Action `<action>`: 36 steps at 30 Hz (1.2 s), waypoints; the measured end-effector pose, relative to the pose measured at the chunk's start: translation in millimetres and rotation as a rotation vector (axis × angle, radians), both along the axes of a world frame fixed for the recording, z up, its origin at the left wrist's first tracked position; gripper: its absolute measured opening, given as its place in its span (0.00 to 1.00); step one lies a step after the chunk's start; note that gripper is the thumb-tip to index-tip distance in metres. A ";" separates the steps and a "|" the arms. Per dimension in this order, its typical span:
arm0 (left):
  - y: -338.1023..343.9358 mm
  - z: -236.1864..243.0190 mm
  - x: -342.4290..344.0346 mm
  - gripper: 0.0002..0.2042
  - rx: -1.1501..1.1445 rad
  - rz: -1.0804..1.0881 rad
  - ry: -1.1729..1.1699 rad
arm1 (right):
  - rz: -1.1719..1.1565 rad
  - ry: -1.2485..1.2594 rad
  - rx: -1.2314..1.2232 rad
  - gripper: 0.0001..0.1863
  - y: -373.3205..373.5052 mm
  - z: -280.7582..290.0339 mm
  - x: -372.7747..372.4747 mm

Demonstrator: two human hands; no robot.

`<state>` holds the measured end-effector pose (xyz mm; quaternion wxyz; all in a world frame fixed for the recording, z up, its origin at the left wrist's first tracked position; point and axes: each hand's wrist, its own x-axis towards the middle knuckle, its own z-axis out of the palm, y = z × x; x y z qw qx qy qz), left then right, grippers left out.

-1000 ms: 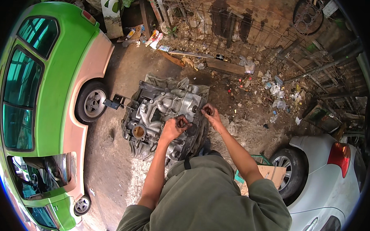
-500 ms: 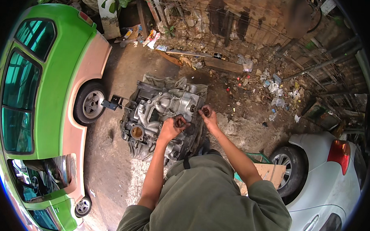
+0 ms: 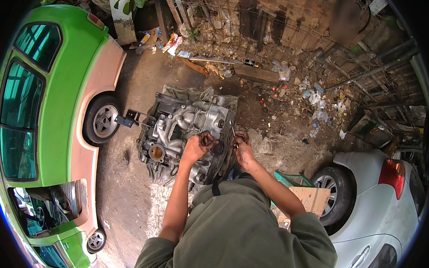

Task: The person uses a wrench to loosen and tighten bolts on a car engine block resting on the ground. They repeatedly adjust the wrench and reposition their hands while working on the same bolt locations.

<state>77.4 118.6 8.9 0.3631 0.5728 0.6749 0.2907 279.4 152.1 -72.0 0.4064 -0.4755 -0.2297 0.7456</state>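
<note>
A greasy metal engine [image 3: 182, 118] lies on the ground in front of me, with cast intake pipes and a round brass-coloured opening [image 3: 156, 152] at its near left. My left hand [image 3: 199, 147] is over its near right part, fingers curled together in a pinch. What they hold, if anything, is too small to make out. Just off the engine's right edge, my right hand [image 3: 244, 150] is closed around a thin, shiny metal rod [image 3: 233, 129] that points away from me over the edge. Both hands have blackened fingers.
A green and pink car [image 3: 79, 72] stands at the left, a silver car [image 3: 368, 201] at the lower right. Near my right elbow is a green crate [image 3: 288, 178] with a cardboard piece [image 3: 311, 199]. Litter [image 3: 319, 100] and a wooden plank [image 3: 256, 74] lie beyond.
My right hand has moved slightly toward me and turned, and the thin rod now shows in its fingers. My left hand stays over nearly the same part of the engine.
</note>
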 end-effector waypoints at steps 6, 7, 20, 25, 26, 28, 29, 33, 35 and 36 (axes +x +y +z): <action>-0.8 1.3 0.1 0.11 0.000 0.000 -0.004 | -0.010 -0.112 0.119 0.02 13.4 -18.6 13.2; -0.6 1.6 0.3 0.11 0.002 0.005 0.009 | -0.017 -0.146 0.140 0.01 16.5 -20.3 13.7; -0.7 -0.5 -0.3 0.13 -0.003 0.006 0.005 | 0.081 -0.031 0.232 0.05 38.3 -30.3 -2.2; -0.5 -0.8 0.0 0.13 -0.004 0.008 0.002 | 0.112 -0.038 0.303 0.05 48.0 -32.6 1.0; -0.6 -0.4 0.1 0.13 -0.015 0.009 0.006 | 0.129 -0.019 0.308 0.04 50.8 -32.3 2.1; -0.5 0.6 0.2 0.13 -0.030 0.013 0.012 | 0.165 -0.037 0.296 0.04 57.2 -31.1 3.7; -0.4 1.0 0.3 0.13 -0.034 0.016 0.014 | 0.174 -0.020 0.317 0.04 59.6 -30.2 4.0; -0.6 1.0 0.2 0.13 -0.036 0.013 0.004 | 0.196 -0.015 0.368 0.03 62.4 -25.7 3.7; -1.0 -0.1 0.0 0.13 -0.015 0.015 0.008 | 0.187 -0.020 0.381 0.04 60.8 -24.0 1.6; -0.8 -0.7 -0.3 0.13 -0.014 0.009 -0.006 | 0.177 -0.037 0.375 0.04 58.9 -23.1 0.4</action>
